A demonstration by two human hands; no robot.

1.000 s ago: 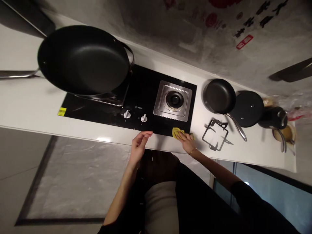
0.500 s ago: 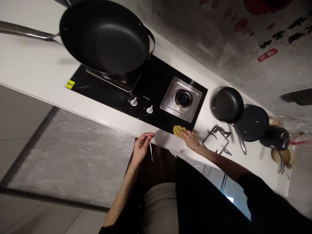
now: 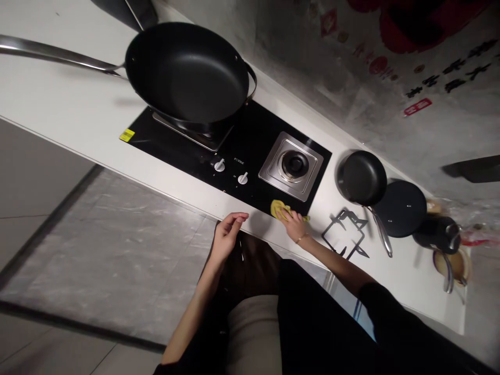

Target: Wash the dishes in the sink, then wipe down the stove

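My right hand presses a yellow cloth onto the front right corner of the black glass hob, fingers closed over it. My left hand hovers at the front edge of the white counter, fingers loosely curled with nothing in them. On the left burner sits a large black frying pan with a long steel handle. The right burner is bare, and two knobs are in front.
A black burner grate lies on the counter right of the hob. Beyond it are a small black pan, a black lid, a dark kettle-like pot and a bowl. Grey floor tiles lie below left.
The view has swung, shifting the counter rightward and tilting it. My right hand with the cloth slid slightly left along the hob's front edge. The left hand stays by the counter edge.
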